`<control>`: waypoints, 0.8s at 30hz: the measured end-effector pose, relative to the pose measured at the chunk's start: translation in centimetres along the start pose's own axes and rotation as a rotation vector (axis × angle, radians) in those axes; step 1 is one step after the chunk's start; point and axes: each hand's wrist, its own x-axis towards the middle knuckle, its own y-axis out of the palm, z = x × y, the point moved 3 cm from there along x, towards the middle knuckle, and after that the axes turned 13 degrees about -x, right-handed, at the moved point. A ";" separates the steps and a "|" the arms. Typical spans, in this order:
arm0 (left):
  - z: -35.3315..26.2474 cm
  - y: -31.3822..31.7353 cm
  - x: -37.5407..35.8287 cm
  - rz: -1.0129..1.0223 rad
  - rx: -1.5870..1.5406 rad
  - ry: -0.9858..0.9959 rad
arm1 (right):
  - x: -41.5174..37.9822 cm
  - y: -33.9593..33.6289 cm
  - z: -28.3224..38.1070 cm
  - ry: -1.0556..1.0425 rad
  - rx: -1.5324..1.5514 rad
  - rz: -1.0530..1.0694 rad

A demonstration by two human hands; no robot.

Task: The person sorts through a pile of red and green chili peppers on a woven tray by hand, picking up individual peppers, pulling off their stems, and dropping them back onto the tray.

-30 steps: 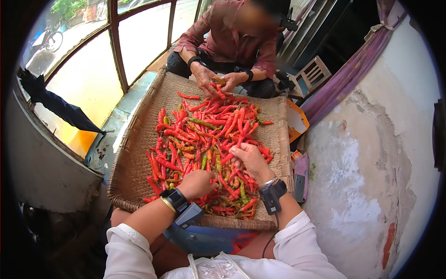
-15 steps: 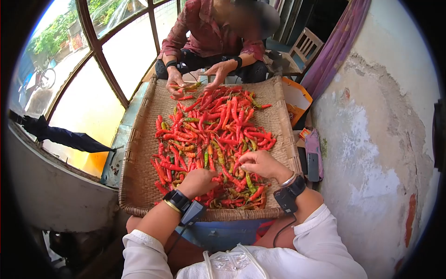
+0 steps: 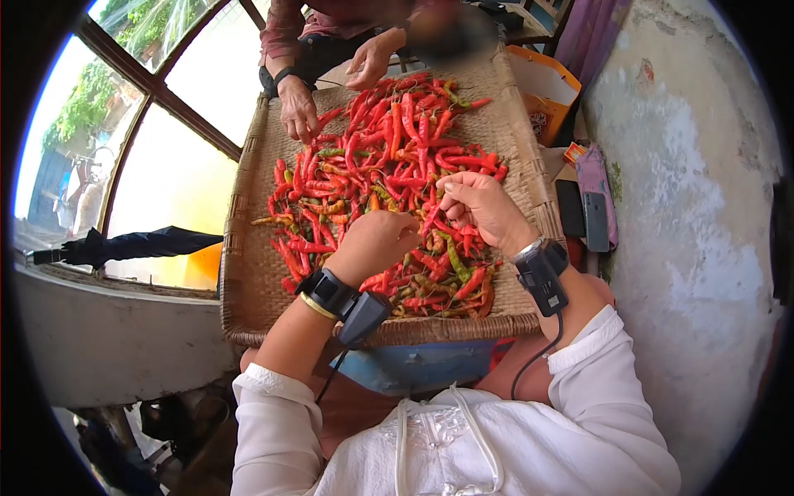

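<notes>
A pile of chili peppers [image 3: 397,182], mostly red with some green and orange-brown ones, lies on a woven tray [image 3: 248,273]. Over the near middle of the pile is my left hand [image 3: 376,246], its fingers curled inward and mostly turned from view. To its right, my right hand [image 3: 486,208] is closed, thumb and forefinger drawn together just above the peppers. Whatever either hand grips is hidden or too small to make out. A small gap separates the two hands.
Across the tray, another person's hands [image 3: 299,109] are at the pile's far edge. A folded umbrella [image 3: 157,245] lies by the window at left. On the right are an orange box [image 3: 542,91], a phone [image 3: 595,221] and a rough wall [image 3: 686,248].
My view has tilted down. My hands have come up over the pile, nearer each other. The other person's hand has lowered to the tray's far left, and the peppers it held no longer show.
</notes>
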 end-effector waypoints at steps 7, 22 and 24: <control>2.6 4.7 3.4 -0.117 0.041 -0.218 | 0.6 -1.6 -0.6 0.029 0.306 -0.072; 7.2 2.0 2.7 -0.281 -0.865 -0.395 | 0.1 -1.2 -0.7 0.063 0.432 -0.063; 7.4 -0.7 2.4 -0.509 -1.289 -0.311 | 0.2 -1.1 -0.5 0.050 0.453 -0.030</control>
